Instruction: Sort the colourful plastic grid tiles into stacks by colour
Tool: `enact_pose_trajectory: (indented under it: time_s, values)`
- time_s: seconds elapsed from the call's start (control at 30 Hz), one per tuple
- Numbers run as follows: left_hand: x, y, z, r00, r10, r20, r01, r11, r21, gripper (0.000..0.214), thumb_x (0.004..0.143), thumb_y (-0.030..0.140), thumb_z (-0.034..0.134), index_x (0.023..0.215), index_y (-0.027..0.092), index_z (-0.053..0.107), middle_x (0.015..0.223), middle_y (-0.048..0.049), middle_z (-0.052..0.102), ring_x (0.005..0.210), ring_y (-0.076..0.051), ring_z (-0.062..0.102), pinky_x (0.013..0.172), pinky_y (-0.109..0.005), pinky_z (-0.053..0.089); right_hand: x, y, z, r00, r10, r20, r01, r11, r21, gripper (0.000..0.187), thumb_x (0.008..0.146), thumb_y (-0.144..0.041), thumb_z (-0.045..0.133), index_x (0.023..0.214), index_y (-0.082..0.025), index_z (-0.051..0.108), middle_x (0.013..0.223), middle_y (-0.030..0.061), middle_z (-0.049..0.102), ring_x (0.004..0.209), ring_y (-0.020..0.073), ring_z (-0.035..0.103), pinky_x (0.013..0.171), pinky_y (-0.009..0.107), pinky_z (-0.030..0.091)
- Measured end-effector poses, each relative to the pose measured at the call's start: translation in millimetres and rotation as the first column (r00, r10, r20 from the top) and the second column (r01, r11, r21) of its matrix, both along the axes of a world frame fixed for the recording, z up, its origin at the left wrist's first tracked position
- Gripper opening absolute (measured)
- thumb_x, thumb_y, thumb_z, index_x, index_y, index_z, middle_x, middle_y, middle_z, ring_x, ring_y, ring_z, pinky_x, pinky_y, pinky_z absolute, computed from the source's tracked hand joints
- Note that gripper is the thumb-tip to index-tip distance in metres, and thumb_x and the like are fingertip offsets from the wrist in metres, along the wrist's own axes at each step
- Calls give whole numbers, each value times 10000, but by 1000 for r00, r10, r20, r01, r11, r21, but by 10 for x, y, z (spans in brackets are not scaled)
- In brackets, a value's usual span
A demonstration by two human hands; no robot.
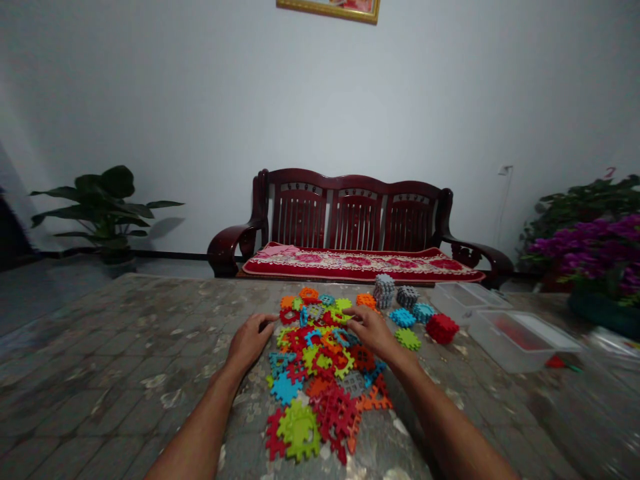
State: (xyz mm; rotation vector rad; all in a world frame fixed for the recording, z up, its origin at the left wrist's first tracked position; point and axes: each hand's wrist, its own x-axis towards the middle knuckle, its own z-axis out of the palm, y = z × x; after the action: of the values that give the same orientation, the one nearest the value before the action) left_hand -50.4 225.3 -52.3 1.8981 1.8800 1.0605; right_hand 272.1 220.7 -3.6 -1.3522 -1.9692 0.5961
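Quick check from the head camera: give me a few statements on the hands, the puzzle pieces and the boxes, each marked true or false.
1. Both hands rest on the pile of colourful interlocking pieces. True: the left hand is at its left edge, the right hand on top.
2. The red cube is in the right hand. False: it sits on the table, apart from the hand.
3. Two grey cubes stand beyond the pile. True.
4. The clear plastic box is left of the pile. False: it is to the right.
5. The left hand holds a green piece aloft. False: it lies flat on the table.
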Motion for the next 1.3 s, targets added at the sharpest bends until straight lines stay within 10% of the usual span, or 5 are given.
enact_pose_trajectory:
  time_s: [0.57,1.3]
  values:
    - [14,-31,47,1000,0,-15,0,1000,-1,309,816,325,518,986,228,757,1086,-49,759,999,-221,697,945,-333,513,-131,-293,203,841,-205,500,311,940,-138,617,848,-578,553,1344,-216,618,1226,149,718,1157,337,642,919,424,478]
    - [-10,1,0,1000,-1,-30,1,1000,4,337,806,366,504,975,225,759,1073,-61,767,1006,-234,703,936,-340,519,-155,-204,80,867,-207,452,311,935,-169,602,728,-483,710,1266,-227,624,1132,101,738,1087,300,666,857,357,473]
